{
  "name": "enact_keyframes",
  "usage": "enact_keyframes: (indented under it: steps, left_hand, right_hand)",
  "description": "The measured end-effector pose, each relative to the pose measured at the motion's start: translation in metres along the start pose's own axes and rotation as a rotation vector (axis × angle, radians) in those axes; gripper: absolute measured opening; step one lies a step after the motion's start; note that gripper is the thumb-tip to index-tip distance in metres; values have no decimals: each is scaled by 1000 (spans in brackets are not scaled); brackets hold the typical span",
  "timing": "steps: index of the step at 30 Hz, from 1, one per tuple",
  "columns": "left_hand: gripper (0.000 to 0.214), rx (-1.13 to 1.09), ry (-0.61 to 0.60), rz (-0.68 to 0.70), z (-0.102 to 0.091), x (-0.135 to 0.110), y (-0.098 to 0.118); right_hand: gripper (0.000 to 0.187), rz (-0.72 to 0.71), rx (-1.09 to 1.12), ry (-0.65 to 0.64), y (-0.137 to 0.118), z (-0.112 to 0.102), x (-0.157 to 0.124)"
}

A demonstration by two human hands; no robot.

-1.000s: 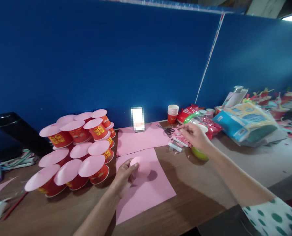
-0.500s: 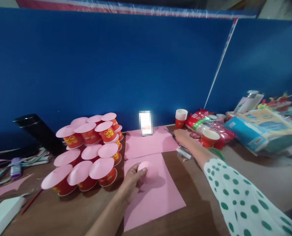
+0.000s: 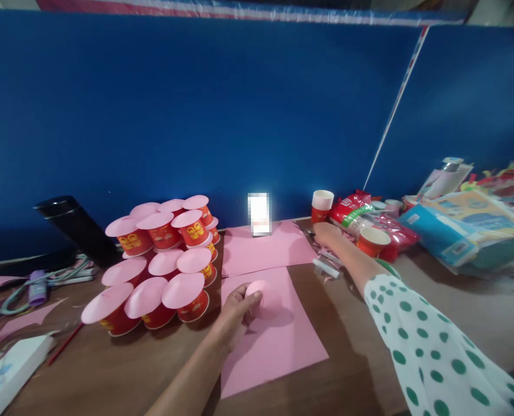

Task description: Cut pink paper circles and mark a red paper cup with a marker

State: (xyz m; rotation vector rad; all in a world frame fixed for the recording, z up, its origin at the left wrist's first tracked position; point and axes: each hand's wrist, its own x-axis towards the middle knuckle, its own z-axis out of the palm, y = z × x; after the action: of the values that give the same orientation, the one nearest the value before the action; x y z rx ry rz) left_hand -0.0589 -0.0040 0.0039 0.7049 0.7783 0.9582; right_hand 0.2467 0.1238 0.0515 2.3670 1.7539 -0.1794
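Observation:
My left hand [image 3: 238,312] pinches a small round piece of pink paper [image 3: 262,293] between thumb and fingers, above a pink sheet [image 3: 274,352]. A second pink sheet [image 3: 265,251] lies behind it. My right hand [image 3: 330,234] reaches to the back right, low over the table by a dark thin object [image 3: 309,232] and pink scraps; its fingers are mostly hidden. Right of that hand stands an open red paper cup [image 3: 373,240], and behind it a stack of cups [image 3: 321,205]. On the left, several red cups [image 3: 193,308] carry shallow pink paper cones [image 3: 183,290].
A bright phone-like screen [image 3: 259,214] stands against the blue partition [image 3: 222,104]. Leftward are a black bottle [image 3: 77,228], a purple glue stick [image 3: 37,289], a red pencil [image 3: 65,345] and a white box [image 3: 17,370]. A red packet [image 3: 354,209] and blue package [image 3: 465,231] lie at right.
The whole view has shifted slightly to the right. My left hand still holds the round paper, and my right hand stays at the back right by the cups.

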Motion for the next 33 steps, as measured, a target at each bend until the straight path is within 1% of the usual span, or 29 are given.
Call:
enact_keyframes:
  steps: [4,8,11,14,15,18,21,22,23,24,25,26,27,29,30,33]
  left_hand:
    - [41,7,-11,3,-1,1,-1]
    - [41,6,-7,-2,-1,0,0]
    - [39,-7,-17,3,-1,-1,1]
    - [36,0,-19,13,-2,-1,1]
    - [37,6,-18,14,-2,-1,1]
    - [43,17,-16,17,-3,0,1]
    - [44,19,-17,31,-3,-1,3]
    - [44,24,-11,31,-2,-1,3]
    - [43,28,-4,29,-2,-2,4]
    - [42,31,1,28,-2,-2,5]
    - [42,32,2,26,-2,-2,5]
    - [43,30,-4,26,-3,-2,6]
    - [43,28,-12,27,-3,-2,6]
    - [43,28,-18,16,-5,-3,7]
    - [43,31,-10,16,-5,-3,8]
    - [40,38,10,11,-6,-5,10]
  right_hand:
    - [34,-4,71,80,1,-1,-7]
    - [35,-9,199,177,-1,-5,-15]
    - [40,-21,350,244,-2,-9,-20]
    - [35,-76,562,268,-5,-14,-27]
    - [35,-115,643,258,-7,-14,-32]
    - [48,-265,872,192,-17,-8,-56]
    - [53,-403,1014,107,-30,12,-90]
    - [54,-458,1071,59,-34,21,-101]
    - [55,-543,1229,-52,-38,30,-111]
    - [56,-584,1364,-130,-42,40,-120]
    - [57,-597,1451,-183,-46,49,-127]
    - [57,-605,1493,-232,-49,57,-133]
    - [56,-587,1518,-235,-52,64,-137]
    - [55,-527,1501,-262,-54,73,-142]
    - [54,-533,1478,-266,-55,76,-144]
    - [50,-625,1394,-283,-53,77,-146]
